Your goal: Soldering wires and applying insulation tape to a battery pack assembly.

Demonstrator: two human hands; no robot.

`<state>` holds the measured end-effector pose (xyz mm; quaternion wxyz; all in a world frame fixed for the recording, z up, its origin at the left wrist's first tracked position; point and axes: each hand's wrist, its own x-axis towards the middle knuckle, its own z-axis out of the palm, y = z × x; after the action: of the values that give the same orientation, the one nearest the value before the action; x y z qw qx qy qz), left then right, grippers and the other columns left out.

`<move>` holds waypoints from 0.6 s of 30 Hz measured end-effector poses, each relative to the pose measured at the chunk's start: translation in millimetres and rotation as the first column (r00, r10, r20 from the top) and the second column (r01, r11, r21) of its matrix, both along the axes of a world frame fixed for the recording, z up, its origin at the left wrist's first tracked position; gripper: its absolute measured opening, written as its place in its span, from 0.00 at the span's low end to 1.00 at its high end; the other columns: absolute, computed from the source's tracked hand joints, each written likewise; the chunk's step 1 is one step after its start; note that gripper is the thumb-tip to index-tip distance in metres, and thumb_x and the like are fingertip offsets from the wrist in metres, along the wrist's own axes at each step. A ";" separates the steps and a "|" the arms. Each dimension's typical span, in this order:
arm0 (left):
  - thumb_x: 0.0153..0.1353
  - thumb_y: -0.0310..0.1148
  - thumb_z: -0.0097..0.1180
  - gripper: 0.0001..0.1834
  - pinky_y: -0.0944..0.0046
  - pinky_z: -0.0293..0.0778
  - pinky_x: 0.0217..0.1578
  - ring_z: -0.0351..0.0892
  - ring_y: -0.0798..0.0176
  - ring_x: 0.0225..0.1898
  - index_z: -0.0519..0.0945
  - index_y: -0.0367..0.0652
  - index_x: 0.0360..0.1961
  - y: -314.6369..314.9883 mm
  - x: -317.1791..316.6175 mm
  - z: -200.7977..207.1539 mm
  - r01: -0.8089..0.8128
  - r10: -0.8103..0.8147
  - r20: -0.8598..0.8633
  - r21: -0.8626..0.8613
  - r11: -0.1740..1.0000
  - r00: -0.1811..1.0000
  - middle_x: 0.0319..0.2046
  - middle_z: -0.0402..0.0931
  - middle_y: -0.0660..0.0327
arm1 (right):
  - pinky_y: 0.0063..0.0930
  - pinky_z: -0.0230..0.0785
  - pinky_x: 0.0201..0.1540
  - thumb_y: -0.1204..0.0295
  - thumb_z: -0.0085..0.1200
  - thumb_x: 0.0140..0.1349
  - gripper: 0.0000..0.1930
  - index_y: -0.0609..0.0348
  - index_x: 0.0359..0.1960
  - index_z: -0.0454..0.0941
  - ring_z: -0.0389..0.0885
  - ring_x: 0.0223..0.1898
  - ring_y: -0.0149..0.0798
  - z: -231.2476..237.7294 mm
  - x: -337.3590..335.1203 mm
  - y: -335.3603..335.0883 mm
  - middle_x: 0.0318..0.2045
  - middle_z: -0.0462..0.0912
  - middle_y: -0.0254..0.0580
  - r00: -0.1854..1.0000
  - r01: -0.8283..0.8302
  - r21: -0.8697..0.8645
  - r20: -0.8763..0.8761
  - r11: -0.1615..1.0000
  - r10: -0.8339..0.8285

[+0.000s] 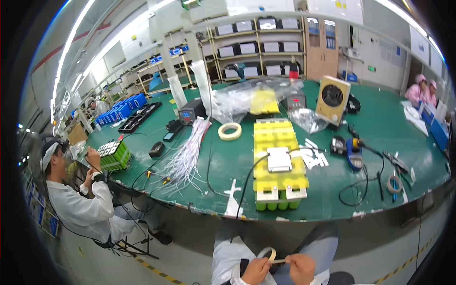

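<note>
Head cam, L hand [256,271], R hand [301,269], both grips pinched on flat tan tape [279,261]

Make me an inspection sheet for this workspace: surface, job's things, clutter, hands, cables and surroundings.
Surface: green tabletop, white scraps scattered on it.
Job's things: tape roll, with a tape strip stretched between the hands.
Clutter: loose white wires, clear plastic, second roll of tape lying flat.
Hands: left hand holds the tape roll; right hand pinches the tape strip.
Cables: black cable left of the yellow-topped pack.
Surroundings: seated co-worker at left, storage shelves behind.
</note>
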<state>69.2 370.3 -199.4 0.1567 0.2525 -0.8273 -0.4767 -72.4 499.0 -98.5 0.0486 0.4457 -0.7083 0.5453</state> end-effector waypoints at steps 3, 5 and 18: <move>0.70 0.37 0.48 0.16 0.54 0.75 0.40 0.80 0.50 0.35 0.82 0.36 0.43 1.8 4.3 -17.4 -0.110 0.159 -0.065 0.470 0.876 0.985 0.31 0.80 0.48 | 0.40 0.77 0.35 0.79 0.58 0.62 0.03 0.66 0.32 0.83 0.84 0.30 0.52 -0.6 9.7 -18.9 0.28 0.84 0.54 0.989 -0.008 -0.139 -0.144 0.990 -0.012; 0.71 0.38 0.47 0.16 0.53 0.74 0.37 0.76 0.51 0.30 0.80 0.36 0.39 -9.3 -0.1 -18.8 -0.105 0.223 -0.153 0.546 0.831 0.963 0.27 0.77 0.51 | 0.40 0.77 0.36 0.81 0.60 0.56 0.05 0.63 0.34 0.83 0.85 0.31 0.52 18.0 6.4 -24.7 0.29 0.85 0.51 0.994 -0.005 -0.109 -0.113 0.994 -0.007; 0.66 0.50 0.57 0.23 0.65 0.60 0.24 0.65 0.71 0.22 0.76 0.40 0.25 -10.4 -8.2 87.5 0.366 -0.247 -0.279 0.809 0.461 0.928 0.20 0.72 0.67 | 0.38 0.77 0.51 0.71 0.62 0.65 0.37 0.54 0.75 0.61 0.87 0.40 0.48 77.5 -31.9 57.8 0.42 0.86 0.55 0.939 0.258 0.027 -0.241 0.966 -0.245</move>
<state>61.0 360.0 -111.9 -0.0245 0.1139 -0.5087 -0.8530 -104.3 556.8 -21.0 0.1886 0.4142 -0.7641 0.4572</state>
